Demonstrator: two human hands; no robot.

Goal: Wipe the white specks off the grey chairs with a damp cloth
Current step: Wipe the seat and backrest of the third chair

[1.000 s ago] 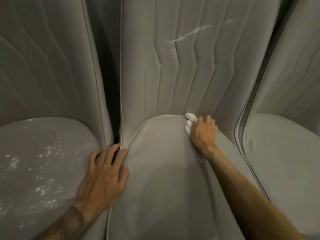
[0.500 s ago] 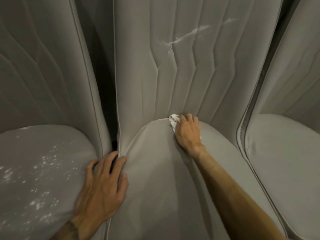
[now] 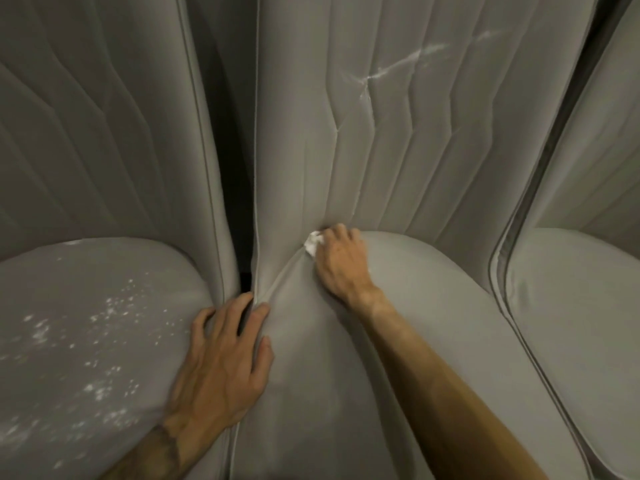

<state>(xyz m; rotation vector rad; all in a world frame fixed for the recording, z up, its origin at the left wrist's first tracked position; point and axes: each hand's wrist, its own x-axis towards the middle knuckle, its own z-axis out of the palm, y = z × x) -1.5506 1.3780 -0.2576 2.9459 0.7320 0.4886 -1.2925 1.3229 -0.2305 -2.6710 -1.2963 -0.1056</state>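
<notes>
While the spread left hand (image 3: 221,365) braces the middle chair (image 3: 415,323), the right hand (image 3: 341,261), curled round the damp cloth (image 3: 313,242), wipes its seat crease (image 3: 289,271); the backrest streak (image 3: 405,64) above probably calls for reaching upward next.

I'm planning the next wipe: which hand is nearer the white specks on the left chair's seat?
Left. The left hand rests beside the white specks; the right hand, gripping the cloth, is farther right, at the middle seat rear crease.

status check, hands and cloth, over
Right hand grips cloth in middle chair seat crease. Left hand braced on seat edge. Specks on left seat, streak on backrest; nothing blocking.
</notes>
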